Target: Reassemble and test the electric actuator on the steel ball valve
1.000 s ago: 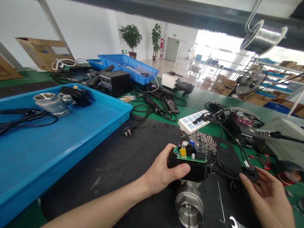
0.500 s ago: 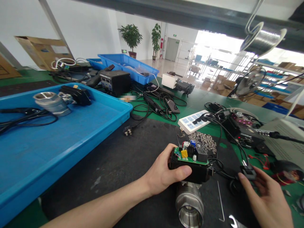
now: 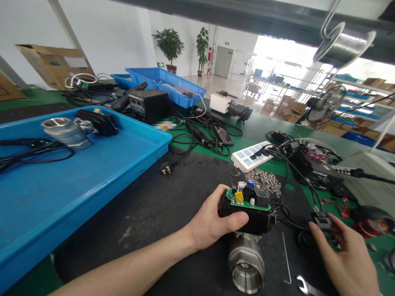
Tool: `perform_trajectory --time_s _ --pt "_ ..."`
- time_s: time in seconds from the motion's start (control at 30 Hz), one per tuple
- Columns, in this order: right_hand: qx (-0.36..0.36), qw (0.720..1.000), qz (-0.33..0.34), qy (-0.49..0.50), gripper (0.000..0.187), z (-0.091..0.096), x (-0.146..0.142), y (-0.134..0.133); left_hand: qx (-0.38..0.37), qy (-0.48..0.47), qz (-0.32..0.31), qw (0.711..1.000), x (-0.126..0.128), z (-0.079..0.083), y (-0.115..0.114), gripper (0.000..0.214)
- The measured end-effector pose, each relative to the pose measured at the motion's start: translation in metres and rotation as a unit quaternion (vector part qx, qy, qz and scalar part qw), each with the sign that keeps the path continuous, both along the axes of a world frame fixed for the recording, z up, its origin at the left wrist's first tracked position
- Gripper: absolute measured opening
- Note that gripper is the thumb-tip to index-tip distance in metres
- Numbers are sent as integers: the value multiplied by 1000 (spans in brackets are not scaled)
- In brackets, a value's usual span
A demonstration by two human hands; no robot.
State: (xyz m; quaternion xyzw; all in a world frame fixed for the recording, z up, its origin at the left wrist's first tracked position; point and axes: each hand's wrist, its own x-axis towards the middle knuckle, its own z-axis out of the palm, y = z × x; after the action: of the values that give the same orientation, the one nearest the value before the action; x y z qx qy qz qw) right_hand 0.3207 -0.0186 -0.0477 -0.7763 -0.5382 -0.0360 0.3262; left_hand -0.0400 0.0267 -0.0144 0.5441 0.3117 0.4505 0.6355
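Observation:
My left hand [image 3: 212, 220] grips the black housing [image 3: 251, 220] of a motorised ball valve, thumb on its near side. A green circuit board [image 3: 243, 201] with a yellow part and a blue part lies exposed on top. Below the housing, the steel valve body [image 3: 247, 263] points its threaded opening toward me. At the right, my right hand [image 3: 348, 246] pinches a small black box [image 3: 321, 220] with cables running into it, between thumb and fingers. Between valve and right hand lie a hex key [image 3: 286, 259] and an open-end wrench [image 3: 305, 286].
A large blue tray [image 3: 135, 164] on the left holds another valve [image 3: 66, 132]. Behind my hands are a white power strip [image 3: 251, 156], a pile of small metal rings [image 3: 267, 183] and tangled cables. A soldering station [image 3: 314, 172] stands at the right; a wire spool [image 3: 344, 45] hangs above.
Both hands keep their holds with almost no movement. A red light visible on the soldering station earlier does not show now. The view has shifted slightly.

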Motion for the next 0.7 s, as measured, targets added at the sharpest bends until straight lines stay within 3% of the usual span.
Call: perform_trajectory --time_s 0.2,0.37,0.7 --pt "-11 999 4 -53 83 0 1 2 -9 24 13 1000 0 1 3 54" --pt "-34 998 6 -56 75 -2 4 2 -22 89 66 994 1 0 8 52" --pt "-25 997 38 -66 68 -1 0 1 -38 75 63 994 -2 7 8 48"
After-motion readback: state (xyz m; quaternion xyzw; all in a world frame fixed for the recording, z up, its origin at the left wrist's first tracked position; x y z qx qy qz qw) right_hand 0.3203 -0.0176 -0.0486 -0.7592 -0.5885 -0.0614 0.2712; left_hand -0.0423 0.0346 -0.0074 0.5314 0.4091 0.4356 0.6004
